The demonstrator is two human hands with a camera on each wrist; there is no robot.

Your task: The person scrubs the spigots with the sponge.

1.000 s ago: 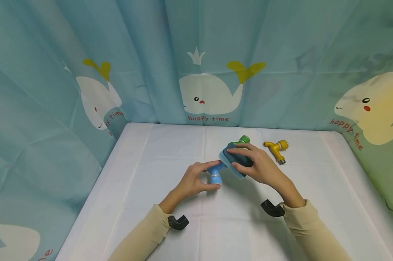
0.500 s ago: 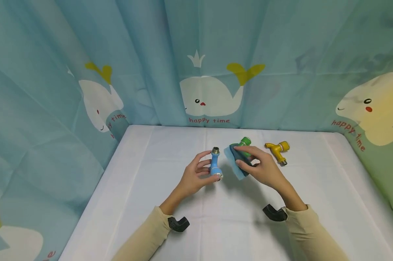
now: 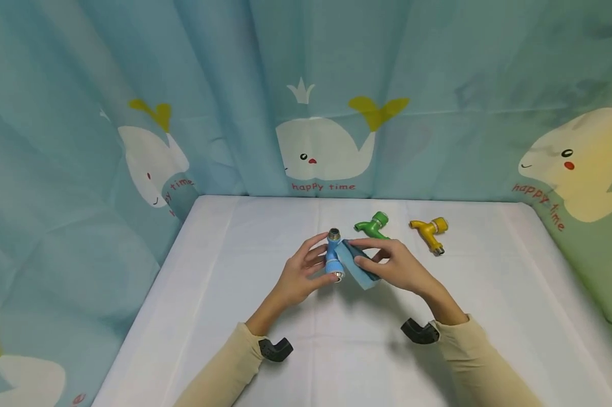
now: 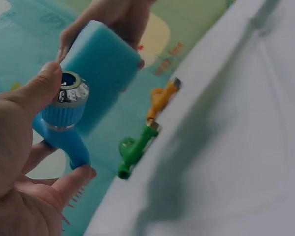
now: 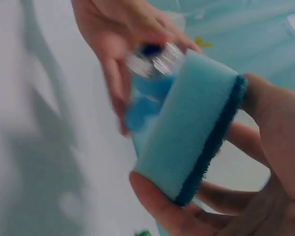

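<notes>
My left hand (image 3: pixel 296 275) grips a blue plastic tap (image 3: pixel 333 252) by its two ends, thumb at the silver-capped knob and fingers toward the threaded inlet. In the left wrist view the chrome cap (image 4: pixel 73 93) of the tap faces up, and a finger touches its spout. My right hand (image 3: pixel 394 265) pinches a sponge (image 3: pixel 359 268) by its edges, a light blue foam block with a dark scouring layer. The foam side faces the tap and overlaps it in the right wrist view, where the dark layer (image 5: pixel 214 142) is turned toward my palm.
A green tap (image 3: pixel 372 225) lies just behind my right hand, partly covered by it. To its right is a yellow tap (image 3: pixel 430 233). The white-covered table (image 3: pixel 255 226) ends at a blue whale-print curtain (image 3: pixel 224 141).
The blue tap has turned in my left hand so its threaded end points up and away. My right hand drew back from the green tap, then moved left, bringing the sponge against the blue tap.
</notes>
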